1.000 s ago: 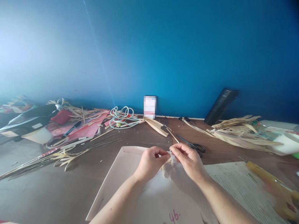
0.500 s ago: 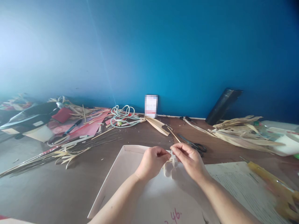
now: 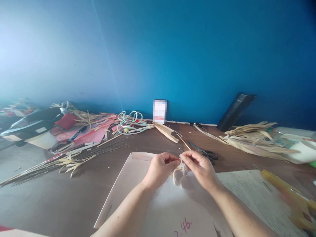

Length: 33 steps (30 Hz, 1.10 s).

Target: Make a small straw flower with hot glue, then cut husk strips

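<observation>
My left hand (image 3: pixel 160 168) and my right hand (image 3: pixel 199 168) meet over a pale pink sheet of card (image 3: pixel 158 200) lying on the brown table. Both hands have their fingers curled, pinching a small pale bundle of dried husk strips (image 3: pixel 178 173) between thumb and fingertips. The looped husk ends hang just below the fingers. Black scissors (image 3: pixel 204 153) lie just beyond my right hand. A thin stick (image 3: pixel 184 142) lies just beyond the fingertips.
Dried husks (image 3: pixel 254 140) are piled at the right, by a white container (image 3: pixel 302 151). A coiled white cord (image 3: pixel 129 123), pink paper (image 3: pixel 86 136), thin dark wires (image 3: pixel 74 158) and an iron (image 3: pixel 32 126) lie at left. A yellow tool (image 3: pixel 288 194) rests on printed paper. A black tube (image 3: pixel 234 112) leans on the blue wall.
Both hands stay pinched on the husk bundle with only small finger shifts. The view has drifted slightly.
</observation>
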Each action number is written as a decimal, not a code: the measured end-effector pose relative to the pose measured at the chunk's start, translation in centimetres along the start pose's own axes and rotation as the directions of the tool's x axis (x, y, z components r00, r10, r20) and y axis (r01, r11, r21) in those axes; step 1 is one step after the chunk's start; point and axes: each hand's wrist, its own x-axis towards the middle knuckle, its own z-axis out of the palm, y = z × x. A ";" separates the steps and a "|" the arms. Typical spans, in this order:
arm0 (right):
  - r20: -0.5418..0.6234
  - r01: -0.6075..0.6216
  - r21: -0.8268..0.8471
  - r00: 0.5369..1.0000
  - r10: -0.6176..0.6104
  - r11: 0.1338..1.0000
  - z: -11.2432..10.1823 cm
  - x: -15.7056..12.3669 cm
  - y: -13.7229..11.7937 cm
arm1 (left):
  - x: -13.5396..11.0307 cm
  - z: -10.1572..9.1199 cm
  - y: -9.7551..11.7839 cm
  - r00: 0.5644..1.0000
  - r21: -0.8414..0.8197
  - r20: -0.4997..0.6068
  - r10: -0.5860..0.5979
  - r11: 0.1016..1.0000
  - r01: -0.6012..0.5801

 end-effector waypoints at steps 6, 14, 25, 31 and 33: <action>0.008 -0.024 -0.286 1.000 0.028 0.958 -1.8 0.3 0.0 | 0.2 -0.1 -0.4 0.995 0.076 -0.072 0.065 0.995 -0.060; 0.041 -0.138 -0.720 0.970 0.241 0.680 -1.9 0.1 0.2 | -0.3 -0.1 0.0 0.988 0.232 -0.094 0.119 0.968 -0.094; -0.019 -0.236 -0.686 0.951 0.307 0.688 -0.6 0.2 0.5 | -0.2 0.1 -0.3 0.981 0.303 -0.102 0.166 0.944 -0.129; 0.054 -0.197 -0.548 0.962 0.269 0.813 -1.3 0.4 1.7 | -0.3 -0.1 -0.2 0.979 0.303 -0.097 0.177 0.943 -0.140; 0.079 -0.175 -0.506 0.966 0.248 0.845 -1.7 0.4 1.8 | -0.3 -0.2 -0.1 0.978 0.295 -0.097 0.186 0.944 -0.150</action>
